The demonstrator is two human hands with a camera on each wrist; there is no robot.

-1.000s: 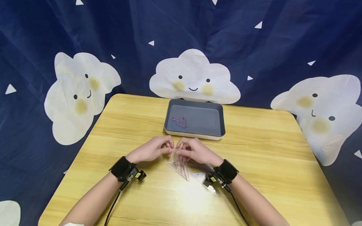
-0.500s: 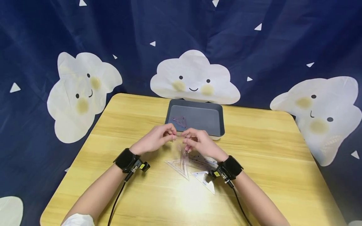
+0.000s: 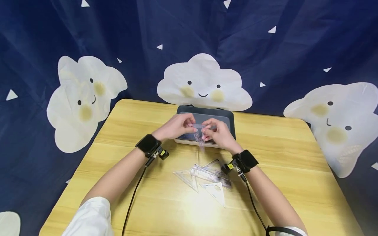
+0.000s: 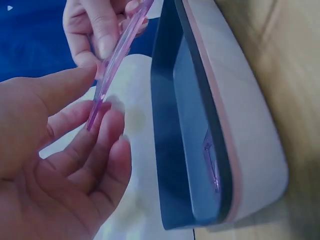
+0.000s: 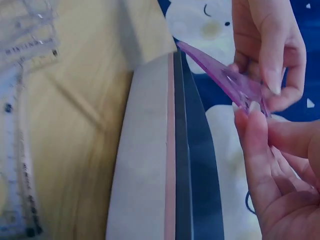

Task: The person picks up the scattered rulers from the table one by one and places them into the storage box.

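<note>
Pinching a clear purple set square point(image 3: 200, 135) between them, the left hand point(image 3: 176, 127) and the right hand point(image 3: 216, 133) held it in the air over the near edge of the grey tray point(image 3: 228, 118), fingers of both curled onto its upper edge while its point hung downward. Another purple piece point(image 4: 211, 162) lay inside the tray. Nearer the person, several clear rulers and set squares point(image 3: 206, 178) lay overlapping on the wooden table point(image 3: 283, 157).
</note>
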